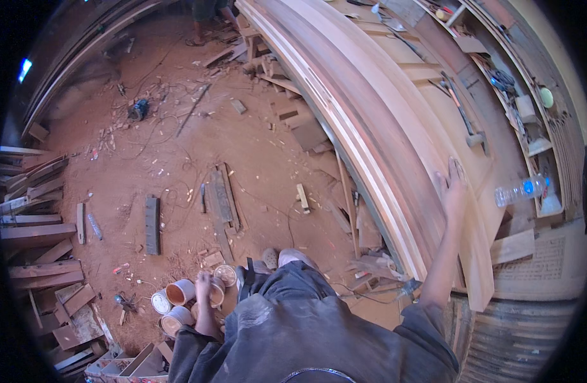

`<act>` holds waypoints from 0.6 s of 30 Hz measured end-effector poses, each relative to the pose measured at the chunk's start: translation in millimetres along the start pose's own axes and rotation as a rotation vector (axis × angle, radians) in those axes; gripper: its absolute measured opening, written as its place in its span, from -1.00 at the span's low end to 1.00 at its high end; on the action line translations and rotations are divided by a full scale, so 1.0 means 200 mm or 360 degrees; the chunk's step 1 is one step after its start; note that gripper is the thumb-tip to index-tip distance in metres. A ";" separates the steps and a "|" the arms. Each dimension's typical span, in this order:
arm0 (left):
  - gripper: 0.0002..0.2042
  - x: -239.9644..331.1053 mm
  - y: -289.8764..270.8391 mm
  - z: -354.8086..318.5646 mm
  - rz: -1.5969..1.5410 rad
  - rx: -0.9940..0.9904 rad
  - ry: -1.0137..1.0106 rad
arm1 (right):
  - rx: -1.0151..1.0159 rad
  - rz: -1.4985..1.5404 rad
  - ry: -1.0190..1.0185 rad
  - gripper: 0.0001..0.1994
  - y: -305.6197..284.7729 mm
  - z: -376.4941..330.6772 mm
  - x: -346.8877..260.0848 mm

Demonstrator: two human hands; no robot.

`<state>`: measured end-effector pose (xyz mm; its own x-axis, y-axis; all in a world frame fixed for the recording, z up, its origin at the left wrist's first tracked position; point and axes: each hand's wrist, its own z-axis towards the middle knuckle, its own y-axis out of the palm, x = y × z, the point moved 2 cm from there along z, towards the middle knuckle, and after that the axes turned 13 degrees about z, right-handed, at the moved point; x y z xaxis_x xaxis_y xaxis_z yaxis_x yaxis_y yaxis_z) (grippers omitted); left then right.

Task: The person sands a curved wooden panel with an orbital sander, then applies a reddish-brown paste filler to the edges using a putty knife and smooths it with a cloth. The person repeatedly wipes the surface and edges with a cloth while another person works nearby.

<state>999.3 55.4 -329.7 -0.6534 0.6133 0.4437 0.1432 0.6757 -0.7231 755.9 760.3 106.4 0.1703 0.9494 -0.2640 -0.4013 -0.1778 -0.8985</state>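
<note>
My right hand lies open on a long pale wooden plank, its fingers stretched out along the surface. The plank rests beside several reddish-brown and pale boards that appear bent by the lens. At my left side, my left hand hangs with its fingers curled in, and nothing shows in them. Below and around it stand several round tubs, among them an open one with brown contents and a white-lidded one. Whether the hand touches a tub, I cannot tell.
A hammer lies right of the planks, near a clear plastic bottle. Dusty ground holds a dark wooden block, loose strips and a blue power tool. Stacked timber lines the left. Another person's legs show far off.
</note>
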 end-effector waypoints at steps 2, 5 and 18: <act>-0.61 0.06 0.11 -0.15 0.0160 -0.0124 0.0429 | 0.0007 0.0014 -0.0039 -0.48 0.04 0.08 -0.07; -0.61 -0.01 0.34 -0.25 0.0135 -0.0686 0.0157 | -0.0016 0.0120 -0.0053 -0.53 0.16 0.25 -0.21; -0.56 0.98 -0.22 0.97 -0.0252 -0.0160 -0.0108 | -0.0023 0.0028 -0.0133 -0.57 0.68 1.10 -0.85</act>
<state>719.7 67.2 -314.3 -0.7216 0.4695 0.5087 0.1060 0.8012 -0.5890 475.5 632.5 106.2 0.0873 0.9642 -0.2503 -0.3902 -0.1981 -0.8992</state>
